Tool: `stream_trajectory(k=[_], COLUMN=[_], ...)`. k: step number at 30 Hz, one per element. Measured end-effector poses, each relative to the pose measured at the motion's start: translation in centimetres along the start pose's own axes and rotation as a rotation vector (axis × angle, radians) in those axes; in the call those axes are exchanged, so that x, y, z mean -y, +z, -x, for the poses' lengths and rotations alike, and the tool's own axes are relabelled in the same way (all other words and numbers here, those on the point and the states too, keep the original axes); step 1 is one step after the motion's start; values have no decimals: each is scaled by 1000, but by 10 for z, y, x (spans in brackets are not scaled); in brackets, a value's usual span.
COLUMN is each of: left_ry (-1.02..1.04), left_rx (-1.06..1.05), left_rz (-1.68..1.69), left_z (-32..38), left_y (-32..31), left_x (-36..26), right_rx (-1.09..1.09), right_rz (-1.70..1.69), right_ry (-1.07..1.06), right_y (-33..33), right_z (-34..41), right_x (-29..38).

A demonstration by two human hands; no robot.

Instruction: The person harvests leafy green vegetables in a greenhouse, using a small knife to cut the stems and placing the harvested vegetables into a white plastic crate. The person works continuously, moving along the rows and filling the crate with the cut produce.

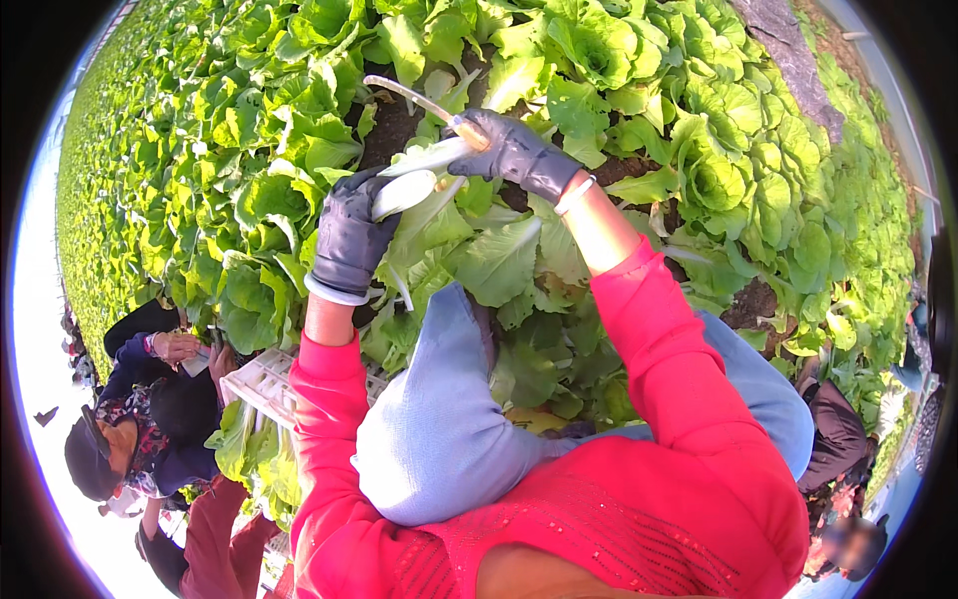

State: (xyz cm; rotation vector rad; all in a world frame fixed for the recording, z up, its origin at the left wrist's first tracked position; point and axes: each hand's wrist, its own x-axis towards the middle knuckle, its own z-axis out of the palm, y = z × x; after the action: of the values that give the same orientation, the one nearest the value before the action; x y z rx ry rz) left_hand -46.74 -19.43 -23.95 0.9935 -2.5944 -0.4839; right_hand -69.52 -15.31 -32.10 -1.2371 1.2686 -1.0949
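Observation:
Both my hands wear dark gloves and are close together over the leafy greens. My left hand (352, 228) is closed around a cut leafy green (405, 193), whose thick white stalk bases show beside the fingers. Just to the right, my right hand (513, 150) grips the wooden handle (469, 133) of a curved, narrow-bladed hand tool, likely a sickle; its thin blade (404, 90) points to the upper left. The right fingertips lie against the white stalks. Loose green leaves (500, 258) spread below the hands, above my bent knees.
Dense rows of leafy greens (591, 45) surround me, with patches of dark soil between. A white plastic crate (269, 385) stands by my left elbow, greens beside it. Other people are at the lower left (161, 404) and the right edge (834, 427). Dark sheeting (793, 56) lies at the upper right.

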Motion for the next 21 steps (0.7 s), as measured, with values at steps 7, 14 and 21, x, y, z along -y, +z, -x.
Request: stream_trajectory(k=[7, 14, 21], left_ry=[-36, -758, -793], left_rx=[97, 176, 398], left_rz=[73, 906, 1562], left_z=[31, 47, 51], left_y=[12, 2, 17], left_x=[-11, -1, -3], right_rx=[23, -524, -204], right_rz=[461, 732, -383], right_ry=[221, -107, 90], right_y=[3, -27, 1], right_z=[49, 66, 68], right_x=[1, -6, 46])
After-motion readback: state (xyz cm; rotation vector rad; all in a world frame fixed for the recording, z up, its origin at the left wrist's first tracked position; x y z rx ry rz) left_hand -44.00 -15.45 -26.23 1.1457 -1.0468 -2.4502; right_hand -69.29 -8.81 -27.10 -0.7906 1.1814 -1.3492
